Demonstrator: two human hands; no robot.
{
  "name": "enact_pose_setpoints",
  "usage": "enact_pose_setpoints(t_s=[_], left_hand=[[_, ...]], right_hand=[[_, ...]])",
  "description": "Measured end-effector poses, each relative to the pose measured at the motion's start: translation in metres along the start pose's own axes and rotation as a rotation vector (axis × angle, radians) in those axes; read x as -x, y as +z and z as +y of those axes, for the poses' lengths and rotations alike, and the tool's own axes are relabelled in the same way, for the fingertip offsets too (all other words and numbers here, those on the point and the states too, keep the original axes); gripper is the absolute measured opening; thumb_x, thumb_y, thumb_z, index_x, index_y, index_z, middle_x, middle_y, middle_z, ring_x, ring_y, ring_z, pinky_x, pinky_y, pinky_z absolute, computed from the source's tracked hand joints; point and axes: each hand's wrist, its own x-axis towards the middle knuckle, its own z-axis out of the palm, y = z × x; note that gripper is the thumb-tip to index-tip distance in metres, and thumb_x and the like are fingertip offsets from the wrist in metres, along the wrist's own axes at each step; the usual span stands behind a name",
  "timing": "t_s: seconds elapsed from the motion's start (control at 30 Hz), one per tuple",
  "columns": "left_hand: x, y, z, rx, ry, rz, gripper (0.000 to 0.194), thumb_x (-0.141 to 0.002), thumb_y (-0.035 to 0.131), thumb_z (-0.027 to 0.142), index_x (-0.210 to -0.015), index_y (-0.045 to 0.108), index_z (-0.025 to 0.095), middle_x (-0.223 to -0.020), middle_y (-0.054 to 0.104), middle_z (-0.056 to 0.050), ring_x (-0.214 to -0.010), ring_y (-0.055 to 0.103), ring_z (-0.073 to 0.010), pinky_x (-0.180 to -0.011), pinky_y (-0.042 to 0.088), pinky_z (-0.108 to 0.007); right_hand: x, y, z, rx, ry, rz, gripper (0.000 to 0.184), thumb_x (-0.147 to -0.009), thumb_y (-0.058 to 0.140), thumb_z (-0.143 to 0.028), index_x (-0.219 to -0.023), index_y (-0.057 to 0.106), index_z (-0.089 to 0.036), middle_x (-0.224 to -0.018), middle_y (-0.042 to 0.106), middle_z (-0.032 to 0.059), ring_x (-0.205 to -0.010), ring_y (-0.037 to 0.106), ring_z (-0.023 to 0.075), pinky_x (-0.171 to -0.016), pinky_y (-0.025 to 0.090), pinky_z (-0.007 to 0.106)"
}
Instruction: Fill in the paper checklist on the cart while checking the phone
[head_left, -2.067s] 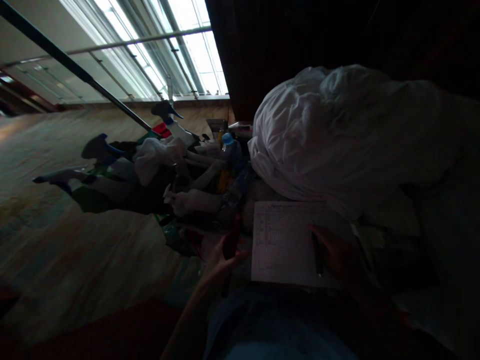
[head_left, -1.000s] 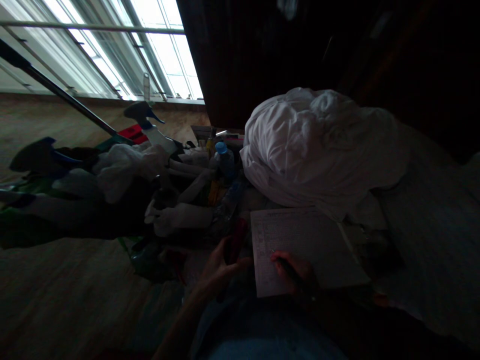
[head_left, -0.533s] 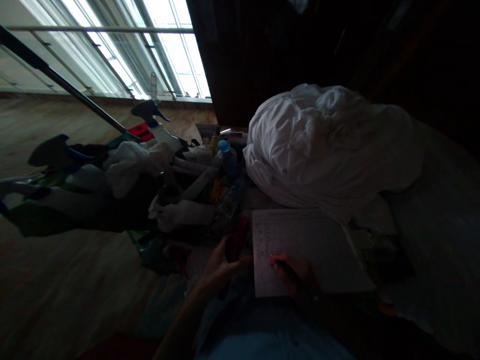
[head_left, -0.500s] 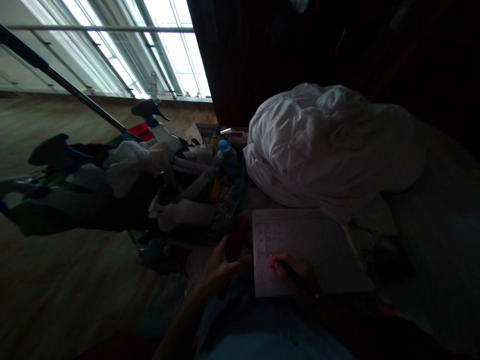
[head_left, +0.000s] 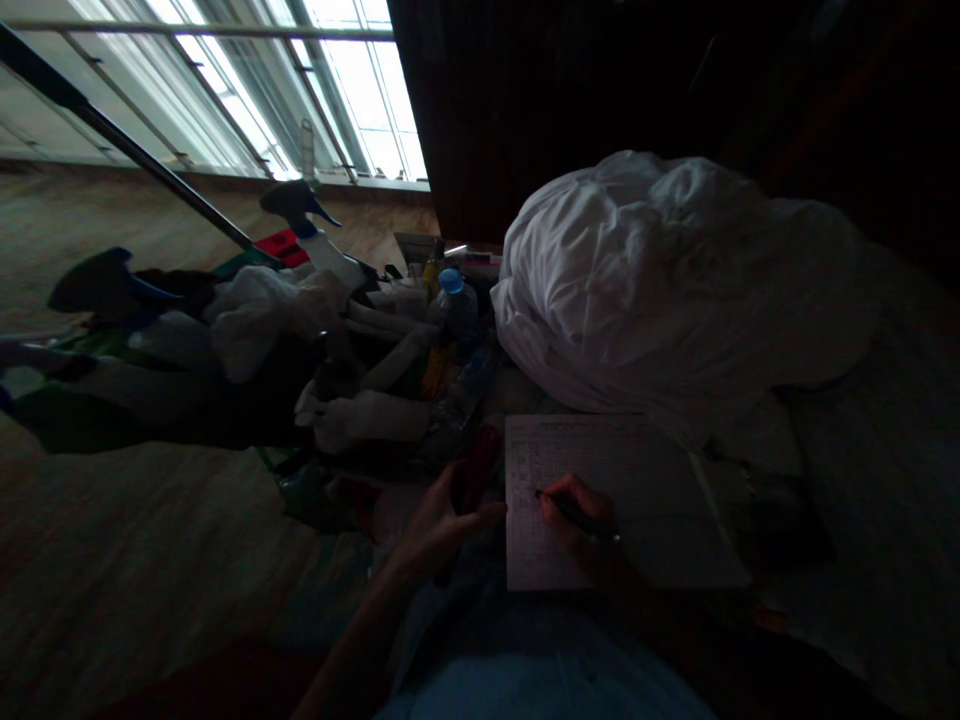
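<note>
Head view, dim throughout.

Right hand point(head_left: 581, 520): closed around a dark pen point(head_left: 576, 514), tip set on the left part of a printed sheet point(head_left: 637, 470). Sheet white, covered in a fine grid of rows, lying flat at lower centre, just below the white bundle; print too small to read.

Left hand point(head_left: 442, 525): fingers curled around a dark red, elongated object point(head_left: 472, 478), held upright just left of the sheet's edge; kind of object not clear in the gloom. Forearm running down to the lower edge.

Blue-grey fabric point(head_left: 525, 650): bottom centre, under both hands.

White bundle of crumpled linen point(head_left: 660, 270): large, upper right of centre, resting on a pale surface, touching the top of the sheet.

Water bottle with blue cap point(head_left: 455, 300): upright, just left of the bundle.

Spray bottles: one with dark trigger head point(head_left: 304, 205) near the window, another blue-black head point(head_left: 105, 285) far left; white bodies lying among them.

White cloth point(head_left: 251, 315): bunched over the clutter of bottles.

Dark pole point(head_left: 127, 130): slanting from upper left down to a red piece point(head_left: 281, 243).

Window point(head_left: 352, 80): bright, top left, with metal rails.

Wood-toned floor point(head_left: 150, 560): left and lower left.
</note>
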Motion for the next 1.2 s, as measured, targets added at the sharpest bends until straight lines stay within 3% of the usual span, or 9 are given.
enact_pose_setpoints(t_s=[0.33, 0.53, 0.67, 0.9, 1.03, 1.2], left_hand=[[-0.001, 0.000, 0.005, -0.020, -0.031, 0.033, 0.095, -0.061, 0.073, 0.065, -0.132, 0.047, 0.007, -0.115, 0.058, -0.013, -0.098, 0.054, -0.0250, -0.082, 0.043, -0.032], [-0.004, 0.001, -0.003, -0.008, 0.001, 0.044, 0.090, -0.066, 0.076, 0.060, -0.136, 0.046, 0.011, -0.124, 0.057, -0.011, -0.109, 0.054, -0.0253, -0.092, 0.043, -0.033], [-0.004, 0.002, -0.001, -0.003, -0.015, 0.049, 0.090, -0.065, 0.075, 0.059, -0.134, 0.047, 0.008, -0.122, 0.057, -0.014, -0.107, 0.054, -0.0269, -0.090, 0.043, -0.035], [0.000, 0.003, 0.000, -0.014, -0.010, 0.037, 0.085, -0.067, 0.074, 0.059, -0.131, 0.048, 0.010, -0.112, 0.060, -0.011, -0.100, 0.056, -0.0247, -0.083, 0.044, -0.033], [0.000, 0.003, 0.003, -0.024, -0.037, 0.041, 0.090, -0.064, 0.073, 0.059, -0.133, 0.047, 0.008, -0.117, 0.059, -0.014, -0.103, 0.055, -0.0265, -0.088, 0.043, -0.034], [0.000, 0.003, 0.008, -0.036, -0.042, 0.048, 0.095, -0.061, 0.071, 0.061, -0.135, 0.045, 0.007, -0.117, 0.058, -0.014, -0.102, 0.054, -0.0268, -0.088, 0.042, -0.035]], right_hand=[[0.001, -0.001, 0.003, 0.031, -0.009, 0.000, 0.037, -0.093, 0.056, -0.047, -0.085, 0.062, -0.011, -0.065, 0.053, 0.0011, -0.058, 0.051, 0.0055, -0.053, 0.038, 0.015], [0.001, -0.001, 0.000, 0.044, -0.021, 0.015, 0.037, -0.092, 0.056, -0.046, -0.083, 0.062, -0.010, -0.063, 0.054, 0.0011, -0.055, 0.052, 0.0060, -0.051, 0.039, 0.015], [0.000, -0.002, 0.000, 0.067, -0.064, 0.017, 0.035, -0.093, 0.056, -0.044, -0.083, 0.063, -0.011, -0.064, 0.056, 0.0009, -0.056, 0.053, 0.0052, -0.052, 0.039, 0.014], [0.001, -0.001, 0.002, 0.044, -0.017, -0.019, 0.036, -0.093, 0.056, -0.046, -0.086, 0.063, -0.011, -0.065, 0.055, 0.0008, -0.056, 0.053, 0.0048, -0.052, 0.039, 0.013], [0.000, 0.000, 0.000, 0.085, -0.057, 0.009, 0.036, -0.092, 0.054, -0.045, -0.084, 0.064, -0.011, -0.063, 0.056, 0.0007, -0.056, 0.054, 0.0048, -0.052, 0.039, 0.013], [0.001, -0.001, 0.005, 0.056, -0.008, -0.020, 0.038, -0.093, 0.055, -0.048, -0.087, 0.063, -0.011, -0.067, 0.057, 0.0010, -0.058, 0.053, 0.0047, -0.054, 0.039, 0.013]])
